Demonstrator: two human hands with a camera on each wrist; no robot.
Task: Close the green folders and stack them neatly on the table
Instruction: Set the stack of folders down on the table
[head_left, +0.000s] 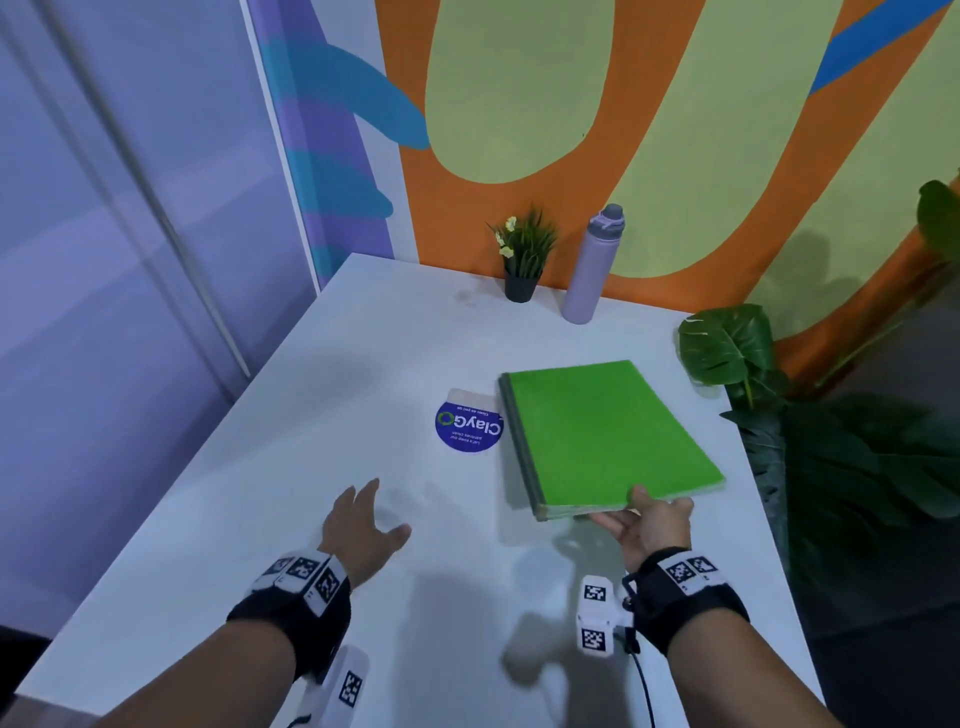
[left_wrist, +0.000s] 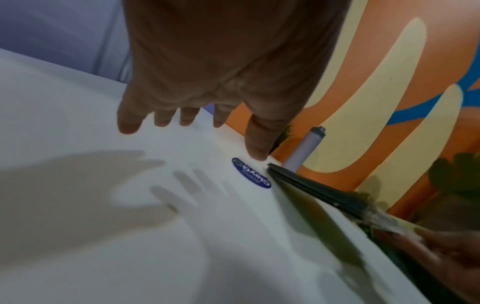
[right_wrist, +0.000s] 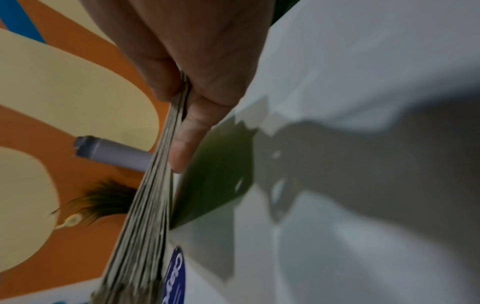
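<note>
Toward the right edge of the white table (head_left: 322, 395), about midway between its near and far edges, sits the green folder stack (head_left: 605, 434), closed, covers up, its dark spine on the left. Its near end is raised off the surface; a shadow lies beneath it. The far end is low, though contact with the table cannot be confirmed. The right wrist view shows many layered page or cover edges pressed together.

The right hand (head_left: 647, 527) holds the near edge of the stack, close to its near-right corner: thumb on top of the cover, fingers underneath, a closed pinching grip. The stack's right side runs close to the table's right edge, with little margin there.

The left hand (head_left: 361, 535) is over the table near the middle of the near half, well apart from the stack, fingers spread and straight, holding nothing. Its shadow falls on the surface below; contact with the table cannot be determined.

A round blue sticker (head_left: 470, 428) lies flat just beside the stack's spine, at its far-left corner. Along the far edge stand a small potted plant (head_left: 522, 260) and a lilac bottle (head_left: 592, 267), side by side, well apart from the stack. Large green leaves (head_left: 727, 345) reach up beyond the right edge. The left half of the table is open surface.
</note>
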